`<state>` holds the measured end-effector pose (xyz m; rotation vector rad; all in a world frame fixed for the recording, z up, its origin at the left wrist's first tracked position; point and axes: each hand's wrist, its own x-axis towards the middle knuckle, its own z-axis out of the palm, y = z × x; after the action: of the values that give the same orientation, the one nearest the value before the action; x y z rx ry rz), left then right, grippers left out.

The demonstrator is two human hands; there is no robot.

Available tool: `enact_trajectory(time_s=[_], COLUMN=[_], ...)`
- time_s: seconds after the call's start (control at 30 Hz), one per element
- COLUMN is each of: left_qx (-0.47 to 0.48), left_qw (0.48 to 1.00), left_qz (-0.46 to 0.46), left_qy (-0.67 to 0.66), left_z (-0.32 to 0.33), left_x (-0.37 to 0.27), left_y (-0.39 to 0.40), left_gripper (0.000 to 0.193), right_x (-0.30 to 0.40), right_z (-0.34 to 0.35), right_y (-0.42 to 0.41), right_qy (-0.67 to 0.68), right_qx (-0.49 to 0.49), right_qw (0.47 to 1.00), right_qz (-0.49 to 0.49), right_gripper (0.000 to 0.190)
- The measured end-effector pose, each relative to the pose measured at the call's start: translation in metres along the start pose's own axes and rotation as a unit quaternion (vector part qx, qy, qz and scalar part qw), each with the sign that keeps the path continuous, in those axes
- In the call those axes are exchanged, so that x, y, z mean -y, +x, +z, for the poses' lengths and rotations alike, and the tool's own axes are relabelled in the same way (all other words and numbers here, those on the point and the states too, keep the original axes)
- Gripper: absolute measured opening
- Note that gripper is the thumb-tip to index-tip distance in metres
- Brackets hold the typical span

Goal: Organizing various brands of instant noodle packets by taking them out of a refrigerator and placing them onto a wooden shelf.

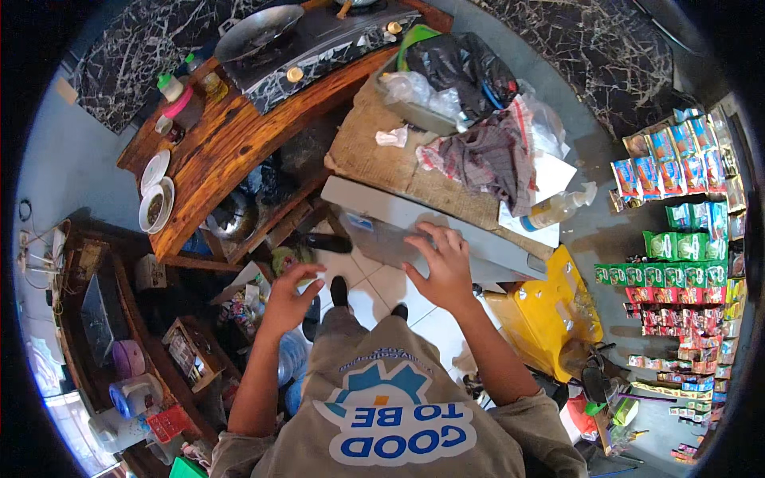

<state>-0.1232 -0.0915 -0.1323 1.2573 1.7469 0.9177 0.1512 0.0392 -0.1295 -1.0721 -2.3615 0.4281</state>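
Observation:
My left hand (pixel 294 297) hangs over the tiled floor with its fingers apart and nothing in it. My right hand (pixel 441 267) is in front of a white box-shaped appliance (pixel 382 200), fingers spread and holding nothing; whether they touch its front I cannot tell. Brown matting (pixel 370 143) covers the top of the appliance. A crumpled checked cloth (pixel 487 158) lies there beside white paper (pixel 553 176) and a clear pump bottle (pixel 556 209). Behind the cloth stands a tray (pixel 439 119) holding plastic bags, among them a black bag (pixel 463 69).
A wooden counter (pixel 221 173) curves along the left, bearing white bowls (pixel 156 206), bottles and a stove with a wok (pixel 260 36). Right of the appliance stands a yellow plastic container (pixel 547 316). Sachet strips (pixel 669 275) hang on the right wall. Wooden shelving (pixel 137 310) stands at left.

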Motion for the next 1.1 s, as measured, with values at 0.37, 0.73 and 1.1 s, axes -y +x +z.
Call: enact_trajectory(time_s=[0.37, 0.73, 1.1], left_qx=[-0.017, 0.011, 0.083], left_qw=[0.932, 0.891, 0.875], left_qz=[0.283, 0.379, 0.386], left_qy=[0.225, 0.252, 0.279], left_z=[-0.006, 0.001, -0.006], left_x=[-0.004, -0.007, 0.016], left_y=[0.113, 0.166, 0.113], left_gripper=[0.068, 0.071, 0.059], right_x=[0.052, 0.090, 0.129], right_z=[0.051, 0.082, 0.091], right_y=[0.025, 0.030, -0.028], right_qy=[-0.120, -0.197, -0.141], right_qx=[0.023, -0.023, -0.095], right_qw=[0.984, 0.936, 0.935], right_qz=[0.130, 0.292, 0.312], right_gripper=[0.079, 0.084, 0.066])
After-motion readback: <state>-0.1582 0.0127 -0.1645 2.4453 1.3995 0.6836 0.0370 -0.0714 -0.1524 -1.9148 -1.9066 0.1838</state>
